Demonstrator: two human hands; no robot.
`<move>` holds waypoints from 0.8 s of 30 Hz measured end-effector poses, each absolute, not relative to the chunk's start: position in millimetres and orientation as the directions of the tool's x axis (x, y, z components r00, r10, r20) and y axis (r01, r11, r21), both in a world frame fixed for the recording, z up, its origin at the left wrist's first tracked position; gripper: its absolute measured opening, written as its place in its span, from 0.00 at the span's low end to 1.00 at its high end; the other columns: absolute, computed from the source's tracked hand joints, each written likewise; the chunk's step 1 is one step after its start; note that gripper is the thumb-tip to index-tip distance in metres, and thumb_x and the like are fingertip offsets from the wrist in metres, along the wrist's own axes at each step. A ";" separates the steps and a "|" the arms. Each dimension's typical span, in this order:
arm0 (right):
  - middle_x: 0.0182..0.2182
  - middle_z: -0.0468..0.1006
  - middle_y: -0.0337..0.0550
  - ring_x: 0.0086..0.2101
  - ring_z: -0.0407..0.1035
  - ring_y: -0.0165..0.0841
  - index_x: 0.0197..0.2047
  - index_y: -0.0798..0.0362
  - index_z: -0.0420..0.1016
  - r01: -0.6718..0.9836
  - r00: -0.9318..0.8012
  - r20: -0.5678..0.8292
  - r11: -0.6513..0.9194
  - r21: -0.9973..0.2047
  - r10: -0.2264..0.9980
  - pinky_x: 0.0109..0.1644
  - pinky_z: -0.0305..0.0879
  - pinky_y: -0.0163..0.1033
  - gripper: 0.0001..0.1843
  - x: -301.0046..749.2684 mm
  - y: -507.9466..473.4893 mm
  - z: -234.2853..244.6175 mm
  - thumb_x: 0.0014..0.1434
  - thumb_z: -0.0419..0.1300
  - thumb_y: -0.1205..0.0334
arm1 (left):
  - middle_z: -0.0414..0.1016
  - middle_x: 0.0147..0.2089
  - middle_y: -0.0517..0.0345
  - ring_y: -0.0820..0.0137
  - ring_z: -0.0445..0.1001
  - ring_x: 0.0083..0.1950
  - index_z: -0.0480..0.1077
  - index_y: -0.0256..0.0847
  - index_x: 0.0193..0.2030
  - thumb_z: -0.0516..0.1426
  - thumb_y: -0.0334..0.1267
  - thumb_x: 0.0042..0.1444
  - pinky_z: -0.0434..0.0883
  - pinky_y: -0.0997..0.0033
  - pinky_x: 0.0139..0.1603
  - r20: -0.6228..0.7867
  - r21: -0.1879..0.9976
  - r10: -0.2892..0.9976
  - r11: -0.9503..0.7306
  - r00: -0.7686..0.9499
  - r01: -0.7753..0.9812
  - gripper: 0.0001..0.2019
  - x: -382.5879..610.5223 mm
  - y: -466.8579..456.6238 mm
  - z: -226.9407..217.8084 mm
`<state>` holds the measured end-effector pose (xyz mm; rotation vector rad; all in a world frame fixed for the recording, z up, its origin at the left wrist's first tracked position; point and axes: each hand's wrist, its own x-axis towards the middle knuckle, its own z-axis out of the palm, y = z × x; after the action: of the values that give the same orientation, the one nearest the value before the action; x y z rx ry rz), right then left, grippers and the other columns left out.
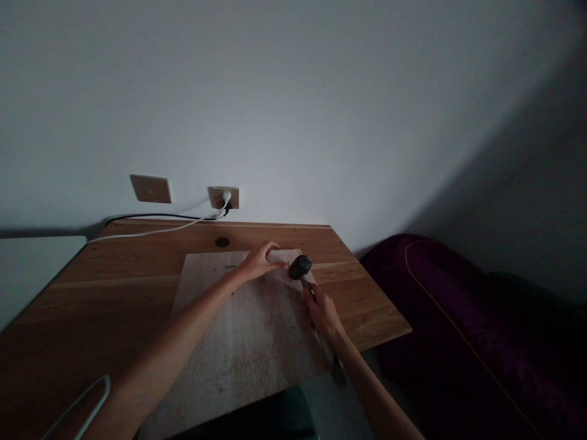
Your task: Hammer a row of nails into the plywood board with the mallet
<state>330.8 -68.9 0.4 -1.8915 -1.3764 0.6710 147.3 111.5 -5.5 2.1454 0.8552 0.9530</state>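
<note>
My right hand (324,313) is wrapped round the handle of a hammer (301,267) with a thick, dark head. The handle slants down past my wrist to a dark end. The head is low over the far right part of a pale wooden board (247,342), and I cannot tell whether it touches. Just left of the head, my left hand (257,261) is over the board with thumb and fingers curled into a pinch. Whatever is at its fingertips is too small to make out. A few small dark bits, one like a staple (230,267), lie on the board.
The board lies on a wooden desk (367,299) against a wall. Cables (151,232) run from a wall socket (224,197) along the back left. A white panel (36,269) stands at left. Purple fabric (440,305) lies beyond the right edge. A white loop (94,403) shows lower left.
</note>
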 end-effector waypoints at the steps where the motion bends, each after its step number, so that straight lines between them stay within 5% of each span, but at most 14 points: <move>1: 0.21 0.73 0.38 0.19 0.68 0.33 0.49 0.54 0.78 0.615 0.312 0.002 -0.201 -0.763 0.950 0.24 0.61 0.35 0.20 331.4 -69.2 -1.3 0.67 0.51 0.51 | 0.78 0.40 0.56 0.64 0.76 0.41 0.75 0.39 0.47 0.68 0.49 0.55 0.70 0.68 0.42 0.361 0.745 0.746 -0.591 0.559 0.308 0.19 143.6 112.1 2.6; 5: 0.29 0.81 0.46 0.32 0.77 0.41 0.49 0.53 0.80 0.682 0.332 0.052 -0.201 -0.704 0.942 0.35 0.65 0.38 0.18 330.7 -68.8 -4.1 0.66 0.53 0.55 | 0.77 0.34 0.60 0.69 0.74 0.36 0.74 0.40 0.36 0.61 0.35 0.56 0.66 0.72 0.39 0.281 0.629 0.594 -0.707 0.754 0.322 0.02 122.7 114.1 35.8; 12: 0.32 0.83 0.49 0.35 0.79 0.43 0.50 0.54 0.80 0.729 0.324 0.073 -0.200 -0.654 0.943 0.39 0.67 0.40 0.22 329.4 -71.8 -5.5 0.68 0.49 0.52 | 0.80 0.34 0.61 0.68 0.77 0.34 0.76 0.42 0.34 0.65 0.29 0.46 0.64 0.73 0.32 0.001 0.453 0.516 -0.764 0.857 0.459 0.08 104.7 117.6 30.2; 20: 0.29 0.81 0.46 0.30 0.77 0.41 0.54 0.55 0.79 0.741 0.321 0.069 -0.206 -0.639 0.944 0.36 0.66 0.39 0.25 328.8 -71.2 -6.4 0.68 0.48 0.51 | 0.80 0.32 0.63 0.70 0.77 0.33 0.78 0.43 0.36 0.63 0.24 0.48 0.64 0.74 0.32 -0.001 0.475 0.513 -0.755 0.859 0.452 0.10 118.0 113.1 19.3; 24: 0.31 0.82 0.48 0.33 0.78 0.42 0.54 0.54 0.79 0.742 0.324 0.080 -0.200 -0.640 0.943 0.39 0.67 0.40 0.24 329.0 -71.5 -5.7 0.68 0.49 0.52 | 0.82 0.34 0.60 0.69 0.78 0.35 0.79 0.41 0.35 0.61 0.25 0.50 0.65 0.74 0.34 0.121 0.480 0.546 -0.763 0.829 0.433 0.09 116.8 117.0 16.9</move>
<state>329.0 -71.5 -5.7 -2.0078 -1.4782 0.4453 116.8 117.0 16.9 2.5700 0.7266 0.3526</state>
